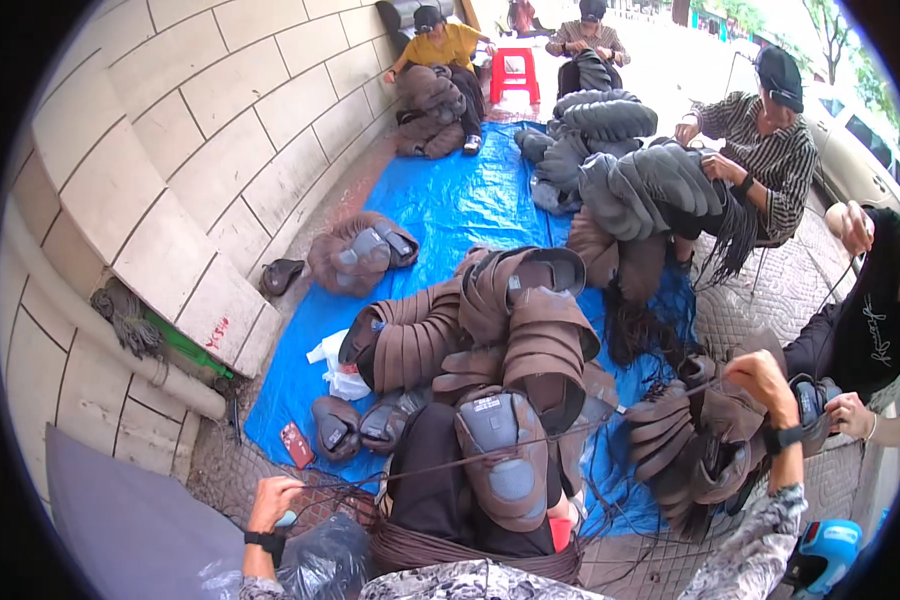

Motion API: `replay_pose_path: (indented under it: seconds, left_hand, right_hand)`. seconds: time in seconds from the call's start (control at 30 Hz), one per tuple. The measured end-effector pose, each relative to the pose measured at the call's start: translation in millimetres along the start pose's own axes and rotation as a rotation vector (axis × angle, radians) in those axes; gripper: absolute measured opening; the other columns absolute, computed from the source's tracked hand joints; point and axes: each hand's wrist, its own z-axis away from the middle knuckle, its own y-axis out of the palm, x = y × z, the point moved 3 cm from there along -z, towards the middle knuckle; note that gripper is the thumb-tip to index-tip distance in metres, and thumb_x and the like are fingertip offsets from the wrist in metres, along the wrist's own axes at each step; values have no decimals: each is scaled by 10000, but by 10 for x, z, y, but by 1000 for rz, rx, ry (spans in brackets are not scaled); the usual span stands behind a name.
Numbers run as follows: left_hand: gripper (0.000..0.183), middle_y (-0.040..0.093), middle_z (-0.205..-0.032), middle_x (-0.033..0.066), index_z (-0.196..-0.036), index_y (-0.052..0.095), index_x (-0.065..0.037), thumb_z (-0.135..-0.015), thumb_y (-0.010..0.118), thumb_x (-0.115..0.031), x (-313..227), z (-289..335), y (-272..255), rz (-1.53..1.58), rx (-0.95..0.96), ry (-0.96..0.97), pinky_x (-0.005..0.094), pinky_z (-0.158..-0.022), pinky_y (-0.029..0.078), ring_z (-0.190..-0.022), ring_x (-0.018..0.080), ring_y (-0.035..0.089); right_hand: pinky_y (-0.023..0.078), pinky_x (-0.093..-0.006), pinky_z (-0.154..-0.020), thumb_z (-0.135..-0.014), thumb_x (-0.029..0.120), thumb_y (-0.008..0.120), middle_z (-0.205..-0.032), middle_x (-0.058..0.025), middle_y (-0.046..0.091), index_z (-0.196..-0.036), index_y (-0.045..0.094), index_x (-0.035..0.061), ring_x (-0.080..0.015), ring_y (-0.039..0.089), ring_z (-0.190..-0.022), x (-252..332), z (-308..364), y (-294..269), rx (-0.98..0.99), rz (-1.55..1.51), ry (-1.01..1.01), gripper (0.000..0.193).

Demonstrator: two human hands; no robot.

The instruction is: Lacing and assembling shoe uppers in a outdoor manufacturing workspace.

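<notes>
A long dark brown shoelace [425, 467] stretches between my hands, crossing above my lap. My left hand [273, 502] is closed on one end, low at the left beside a black plastic bag [325, 560]. Raised at the right, my right hand [760, 382] pinches the other part of the lace. A brown shoe upper [500, 480] with grey tongue and grey toe patch rests on my lap, under the lace. Around my lap lies a thick bundle of brown laces [440, 548]. Nested stacks of brown shoe uppers [545, 345] lie just ahead.
A blue tarp [430, 195] covers the ground, with loose uppers, a white plastic bag [340, 368] and a red phone-like object [296, 445]. A co-worker [880, 310] sits close at my right; other people sit farther off. A red stool [514, 76] stands by the tiled wall [200, 130].
</notes>
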Motion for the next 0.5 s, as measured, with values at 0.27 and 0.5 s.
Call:
replay_pose_path:
  seconds: [0.27, 0.5]
  left_hand:
    - [94, 600, -706, 139, -788, 649, -54, -698, 635, -79, 316, 326, 50, -353, -397, -93, 371, -616, 461, -680, 305, 589]
    - [145, 646, -791, 158, -898, 629, -30, -806, 567, -123, 258, 132, 202, -30, -431, -230, 378, -680, 466, -732, 296, 625]
  right_hand:
    - [402, -381, -744, -779, 86, 574, -763, -112, 545, -845, 649, 73, -299, 501, -854, 314, 690, -48, -520, 653, 171, 100]
    - [415, -391, -833, -783, 68, 585, -879, -125, 620, -923, 638, 31, -300, 560, -890, 948, 1385, 763, -869, 379, 329, 154]
